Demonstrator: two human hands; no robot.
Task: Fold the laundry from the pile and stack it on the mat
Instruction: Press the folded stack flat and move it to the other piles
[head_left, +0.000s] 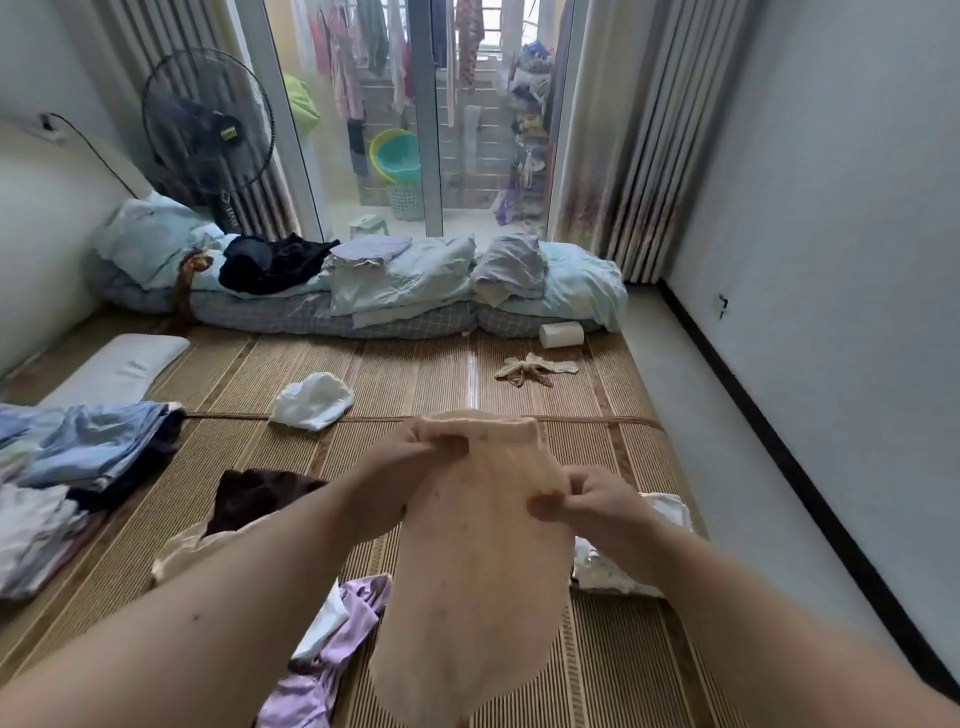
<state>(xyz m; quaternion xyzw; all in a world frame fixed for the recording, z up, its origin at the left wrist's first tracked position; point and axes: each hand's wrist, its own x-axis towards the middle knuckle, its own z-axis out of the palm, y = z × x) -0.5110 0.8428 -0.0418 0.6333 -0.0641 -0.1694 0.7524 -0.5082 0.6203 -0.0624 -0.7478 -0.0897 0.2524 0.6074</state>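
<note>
The left hand (415, 448) and right hand (589, 501) each hold a pinching grip on the peach garment (478, 566), hanging above the mat (613, 665); such thin limp cloth could slip or fold crooked

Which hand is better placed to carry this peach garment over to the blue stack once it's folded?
Probably the left hand: it grips the peach garment at its top edge, and the blue stack lies on that side.
</note>
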